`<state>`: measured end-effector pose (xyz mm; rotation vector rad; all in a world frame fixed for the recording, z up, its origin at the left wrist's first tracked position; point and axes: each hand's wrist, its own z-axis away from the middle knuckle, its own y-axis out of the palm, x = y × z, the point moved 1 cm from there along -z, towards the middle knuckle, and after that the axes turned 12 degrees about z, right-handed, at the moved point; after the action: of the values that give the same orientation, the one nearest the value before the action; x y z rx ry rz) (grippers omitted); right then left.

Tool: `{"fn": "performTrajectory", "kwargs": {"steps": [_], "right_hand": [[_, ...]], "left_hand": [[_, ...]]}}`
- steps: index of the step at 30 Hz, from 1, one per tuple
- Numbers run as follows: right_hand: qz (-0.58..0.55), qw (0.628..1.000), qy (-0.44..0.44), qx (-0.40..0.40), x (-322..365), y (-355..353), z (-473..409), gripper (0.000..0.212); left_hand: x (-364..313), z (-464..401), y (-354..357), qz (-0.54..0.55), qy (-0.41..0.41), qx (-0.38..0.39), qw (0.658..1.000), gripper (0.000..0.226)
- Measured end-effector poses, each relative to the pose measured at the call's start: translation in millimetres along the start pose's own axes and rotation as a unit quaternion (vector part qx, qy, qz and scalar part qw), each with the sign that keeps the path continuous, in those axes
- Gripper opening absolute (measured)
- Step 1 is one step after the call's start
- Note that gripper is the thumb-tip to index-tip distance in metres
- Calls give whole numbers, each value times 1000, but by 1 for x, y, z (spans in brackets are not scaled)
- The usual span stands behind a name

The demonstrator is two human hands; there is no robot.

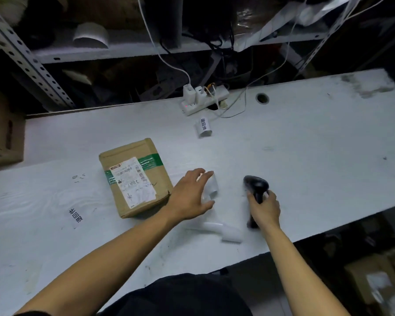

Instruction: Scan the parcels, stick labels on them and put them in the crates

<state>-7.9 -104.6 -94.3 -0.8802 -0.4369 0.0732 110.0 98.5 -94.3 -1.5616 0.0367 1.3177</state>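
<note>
The right hand (265, 207) grips the scanner (256, 187), low on the surface (317, 142). The left hand (192, 197), fingers spread, reaches over a curled label (213, 187). The parcel (134, 176) lies just left of it, seemingly not yet relabelled; no crate is visible.

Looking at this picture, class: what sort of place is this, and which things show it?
Probably a parcel sorting room: a labelled cardboard parcel on the worktable, a barcode scanner gripped in the right hand, and metal shelving behind.
</note>
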Motion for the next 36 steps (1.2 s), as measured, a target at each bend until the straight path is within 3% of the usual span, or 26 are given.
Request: {"fn": "performTrajectory", "kwargs": {"steps": [2,4,6,9,11,12,15,18,25,29,30,33,34,36], "right_hand": [[5,996,-12,-92,-2,-1,16,76],[-21,986,-77,-149,-3,2,33,62],[-53,979,-147,-129,-6,3,43,40],[-139,979,-149,-11,2,2,50,10],[-199,972,-93,88,16,0,48,13],[-255,952,-63,156,25,0,47,18],[-450,825,-1,343,50,-5,53,29],[-479,780,-9,403,62,-5,57,19],[-476,773,-37,417,63,3,51,9],[-467,782,-81,404,63,5,50,55],[-463,789,-91,393,63,5,50,55],[-439,811,-113,369,66,6,54,14],[-429,819,-115,363,66,6,55,9],[-420,820,-129,366,66,8,55,28]], "left_hand": [[-7,-22,23,-15,-55,41,998,92],[-8,-39,36,-47,-70,39,996,83],[-5,-50,41,-49,-58,23,997,63],[-3,-46,34,88,-42,1,995,57],[-12,-32,19,230,-25,10,973,61],[-17,-23,12,281,-12,17,959,60],[-26,2,-3,361,15,9,932,49],[-23,14,-17,371,29,-36,927,46],[-7,24,-42,269,78,-112,954,37],[3,27,-46,197,62,-112,972,38],[3,29,-48,173,50,-109,977,39],[-7,39,-53,152,32,-86,984,53],[-13,41,-54,157,31,-83,984,55],[-24,44,-52,178,16,-83,980,51]]}}
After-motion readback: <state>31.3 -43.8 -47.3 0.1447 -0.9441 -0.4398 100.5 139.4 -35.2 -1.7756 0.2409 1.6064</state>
